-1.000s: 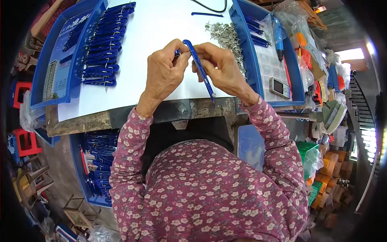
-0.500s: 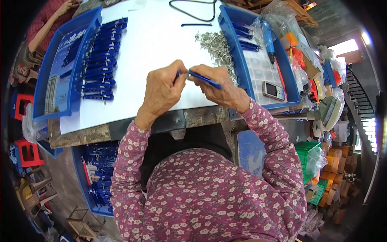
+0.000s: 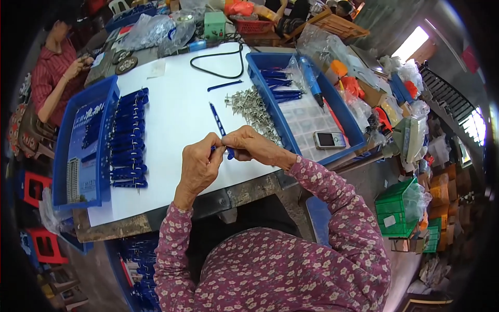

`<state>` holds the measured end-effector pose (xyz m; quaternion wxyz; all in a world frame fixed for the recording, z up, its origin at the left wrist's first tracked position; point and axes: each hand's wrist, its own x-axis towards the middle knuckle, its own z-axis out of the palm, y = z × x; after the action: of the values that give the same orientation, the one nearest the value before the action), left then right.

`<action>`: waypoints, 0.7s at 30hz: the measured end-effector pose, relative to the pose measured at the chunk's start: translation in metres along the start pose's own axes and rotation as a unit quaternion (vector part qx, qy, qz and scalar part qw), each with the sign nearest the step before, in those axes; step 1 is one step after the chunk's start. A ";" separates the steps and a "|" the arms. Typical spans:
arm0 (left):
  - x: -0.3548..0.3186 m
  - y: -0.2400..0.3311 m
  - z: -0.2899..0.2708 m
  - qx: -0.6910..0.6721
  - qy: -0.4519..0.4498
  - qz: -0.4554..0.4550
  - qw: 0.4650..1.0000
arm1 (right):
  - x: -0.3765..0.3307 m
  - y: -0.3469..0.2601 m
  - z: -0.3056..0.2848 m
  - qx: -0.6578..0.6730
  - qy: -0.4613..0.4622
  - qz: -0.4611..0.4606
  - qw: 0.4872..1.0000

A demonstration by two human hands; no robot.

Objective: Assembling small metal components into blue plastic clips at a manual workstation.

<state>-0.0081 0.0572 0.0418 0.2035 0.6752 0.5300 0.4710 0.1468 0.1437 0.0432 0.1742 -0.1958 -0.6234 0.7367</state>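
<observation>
Both my hands meet above the front of the white sheet [image 3: 179, 117]. A slim blue plastic strip with small openings [image 3: 217, 118] stands up between them, its far end pointing away from me. My left hand [image 3: 200, 165] has its fingers closed round the strip's near end, where a second blue end shows. My right hand [image 3: 255, 146] pinches the strip by its lower part. Beyond the right hand lies a heap of small silvery metal fittings [image 3: 252, 106]. A single blue strip [image 3: 224, 85] rests behind it. At left, several blue strips with metal fittings [image 3: 129, 138] form a column.
Blue trays flank the sheet, one left [image 3: 106, 156] and one right [image 3: 283, 125]; the right one holds a mobile phone [image 3: 329, 139] and a blue electric screwdriver [image 3: 312, 80]. A black cable [image 3: 240, 62] loops at the back. Far left sits another person [image 3: 54, 78], hands raised.
The view has tilted up, showing more of the table's far side. The blue strip has swung from slanting rightward to pointing away, and my hands have come closer together.
</observation>
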 end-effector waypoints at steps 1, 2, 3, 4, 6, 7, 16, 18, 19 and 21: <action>0.001 0.002 0.000 -0.020 0.016 0.004 1.000 | 0.000 -0.002 -0.001 0.030 -0.005 0.034 0.999; 0.002 0.003 0.000 -0.021 0.012 0.010 1.000 | 0.001 -0.004 -0.001 0.029 0.001 0.030 0.999; 0.002 0.003 -0.001 -0.028 0.031 0.001 0.999 | 0.003 -0.005 0.000 -0.017 0.026 -0.010 0.999; 0.004 0.003 -0.003 -0.034 0.051 -0.008 0.998 | 0.006 -0.006 0.000 -0.064 0.050 -0.051 0.995; 0.005 0.002 -0.005 -0.048 0.053 -0.008 0.997 | 0.011 -0.013 0.004 -0.072 0.083 -0.070 0.991; 0.004 0.002 -0.007 -0.046 0.055 -0.021 0.997 | 0.014 -0.014 0.007 -0.119 0.113 -0.111 0.980; -0.003 0.003 -0.011 -0.104 0.055 -0.046 0.992 | 0.017 -0.011 0.011 -0.266 0.078 -0.196 0.940; -0.002 0.008 -0.015 -0.109 0.035 -0.078 0.990 | 0.020 -0.013 0.007 -0.253 0.065 -0.194 0.946; -0.001 0.008 -0.016 -0.117 0.051 -0.068 0.989 | 0.022 -0.012 0.002 -0.262 0.038 -0.215 0.940; 0.000 0.008 -0.017 -0.142 0.065 -0.067 0.985 | 0.023 -0.009 -0.005 -0.271 -0.001 -0.266 0.925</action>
<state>-0.0183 0.0507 0.0555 0.2939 0.5705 0.5136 0.5696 0.1297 0.1608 0.0500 0.3035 -0.0613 -0.8285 0.4667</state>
